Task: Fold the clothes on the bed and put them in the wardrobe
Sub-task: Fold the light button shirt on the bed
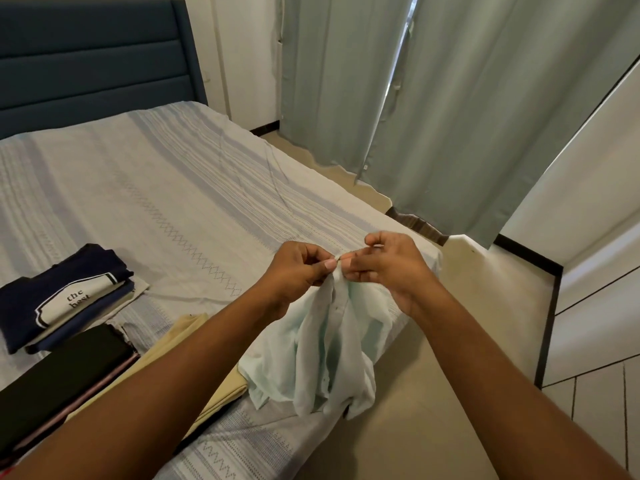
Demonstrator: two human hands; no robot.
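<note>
A pale mint button-up shirt [325, 351] hangs bunched over the bed's near right corner. My left hand [298, 268] and my right hand [388, 265] meet at its top edge, each pinching the fabric between thumb and fingers. The shirt's lower part drapes loosely onto the bed [166, 202] and over its edge. A folded navy T-shirt with a white printed patch [65, 296] lies on a small stack at the left. A folded black garment [65, 372] and a folded beige garment [194, 344] lie nearer, partly hidden by my left forearm.
The blue padded headboard [93, 60] stands at the back left. Grey-green curtains [433, 109] hang along the far wall. A strip of beige floor [460, 341] runs to the right of the bed, bounded by a white wall with dark trim [550, 306].
</note>
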